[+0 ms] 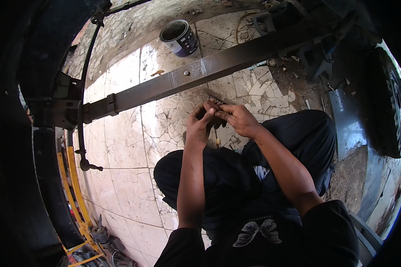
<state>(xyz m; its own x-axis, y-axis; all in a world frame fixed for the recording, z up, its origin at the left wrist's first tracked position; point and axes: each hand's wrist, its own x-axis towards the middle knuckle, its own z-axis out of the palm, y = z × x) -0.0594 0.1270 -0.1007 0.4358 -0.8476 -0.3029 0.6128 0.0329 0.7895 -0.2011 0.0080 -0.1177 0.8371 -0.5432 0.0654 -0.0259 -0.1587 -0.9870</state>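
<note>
My left hand (198, 121) and my right hand (241, 120) meet in front of my knees, under the long metal beam (182, 76). Between their fingertips they pinch a small reddish-brown flat piece (211, 106), which looks like folded sandpaper. Both hands are closed on it, and part of it is hidden by the fingers. Just beyond the fingers, a brush with dark bristles (215, 96) shows in part, seemingly on the floor. The fingers look darkened with dirt.
Across the view runs the beam, joined at left to a dark frame with a hanging rod (81, 147). An open paint can (179, 39) stands beyond it on cracked tiles (120, 178). Yellow metal bars (71, 191) lie at left; a tyre (387, 107) is at right.
</note>
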